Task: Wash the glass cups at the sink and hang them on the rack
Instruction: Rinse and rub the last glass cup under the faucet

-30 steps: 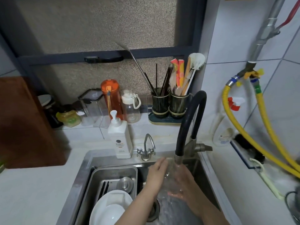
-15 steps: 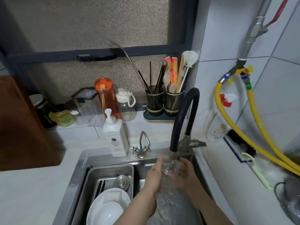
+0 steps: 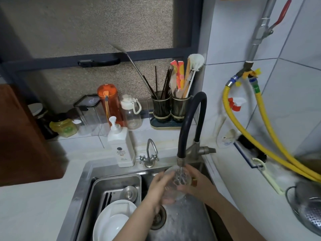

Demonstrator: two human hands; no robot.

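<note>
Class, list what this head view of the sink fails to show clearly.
- Rack: not in the head view at all.
- Glass cup: clear and under running water, edges blurred; both hands cover its sides.
- Metal colander: cut off by the right edge.
- White plates: cut by the bottom edge.

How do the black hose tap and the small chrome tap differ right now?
The black hose tap is taller, with a dark flexible neck arching over the sink; the small chrome tap is a short bare-metal curve with two cross handles. The black one is running, water falling into the glass cup held by both hands; no water shows at the chrome one, and nothing is under it. Both stand at the sink's back edge.
</note>
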